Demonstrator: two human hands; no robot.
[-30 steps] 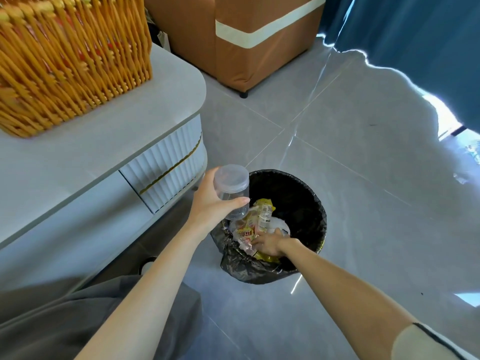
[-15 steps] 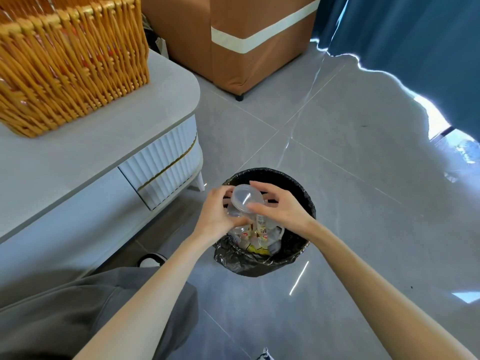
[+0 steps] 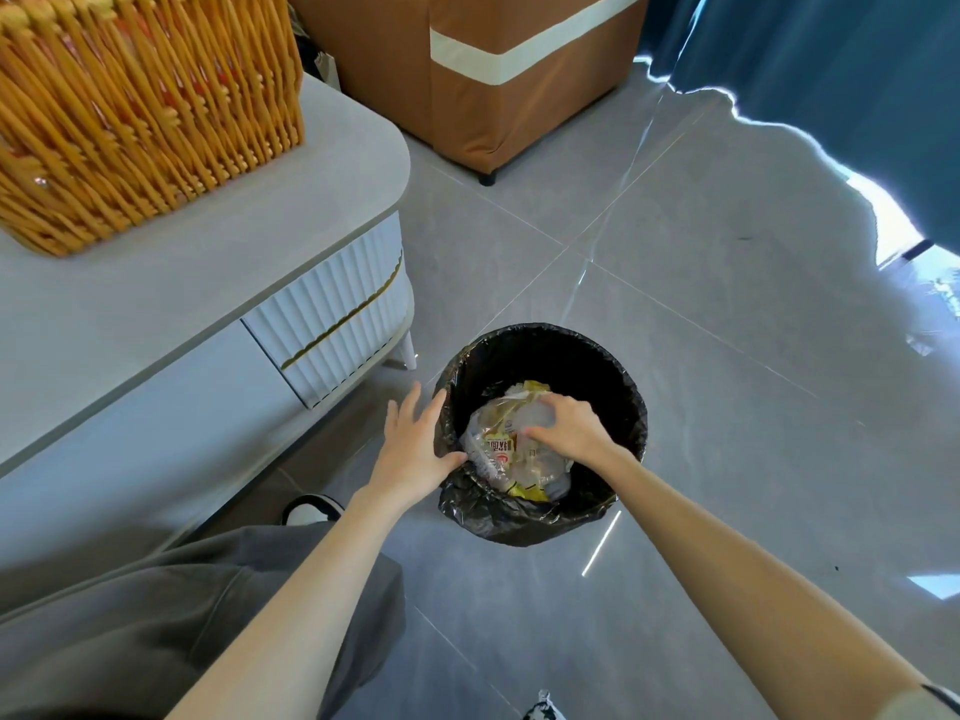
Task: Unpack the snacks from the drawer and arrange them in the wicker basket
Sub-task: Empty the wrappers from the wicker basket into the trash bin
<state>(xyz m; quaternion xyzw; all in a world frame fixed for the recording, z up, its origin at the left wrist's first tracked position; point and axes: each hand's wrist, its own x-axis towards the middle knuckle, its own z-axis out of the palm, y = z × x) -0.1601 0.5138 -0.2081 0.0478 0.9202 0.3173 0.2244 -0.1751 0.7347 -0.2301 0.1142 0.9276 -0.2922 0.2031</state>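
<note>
Curls right hand (image 3: 571, 433) over wrappers (image 3: 501, 449) down in the bin (image 3: 623, 387); rests left hand (image 3: 410, 449), fingers spread wide, thumb on its rim. Finds basket (image 3: 145, 111) well up and left on the cabinet (image 3: 208, 262), nearer the left hand, with drawer front (image 3: 337, 324) between.

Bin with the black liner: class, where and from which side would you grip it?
Probably the rim, from above, at the left edge beside the left hand: the bin stands upright, open-topped, its round wall too wide for one hand.
</note>
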